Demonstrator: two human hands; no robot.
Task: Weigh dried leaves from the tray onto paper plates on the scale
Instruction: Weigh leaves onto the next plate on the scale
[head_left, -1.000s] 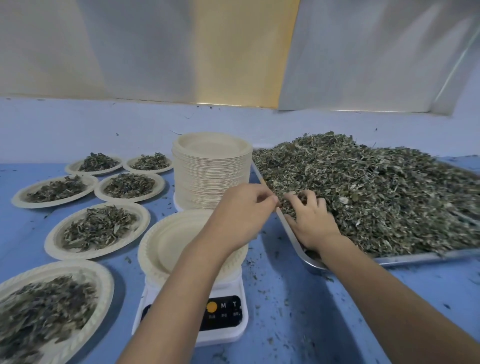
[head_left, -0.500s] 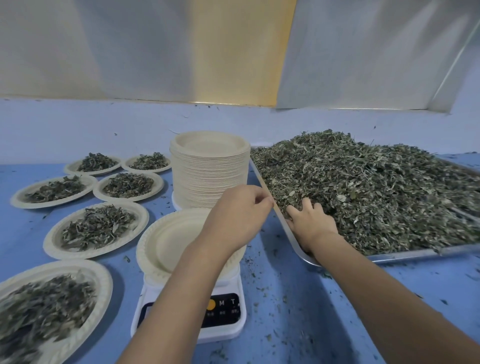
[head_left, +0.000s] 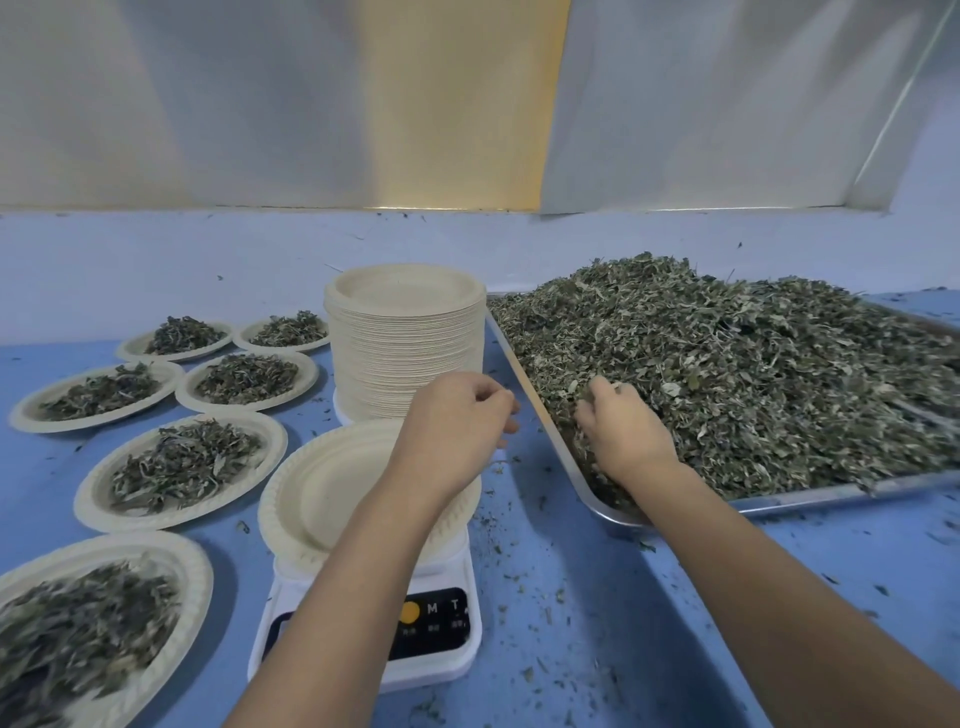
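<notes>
A blue table (head_left: 571, 597) runs under pale wall panels. On it a white scale (head_left: 441, 623) carries an empty paper plate (head_left: 322, 493). Right of the scale, a metal tray (head_left: 805, 498) holds the heap of dried leaves (head_left: 753, 374). The right hand (head_left: 623, 431) digs into the corner nearest the scale, fingers curled round a handful. The left hand (head_left: 457, 421) hovers over the plate's rim, fingers curled; whether it pinches anything I cannot tell. The leaves look light, brittle and loose: probably best scooped gently in a cupped hand, since squeezing would crumble them.

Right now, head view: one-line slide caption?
Right hand grabs dried leaves on the tray; left hand hovers over empty plate on the scale.
</notes>
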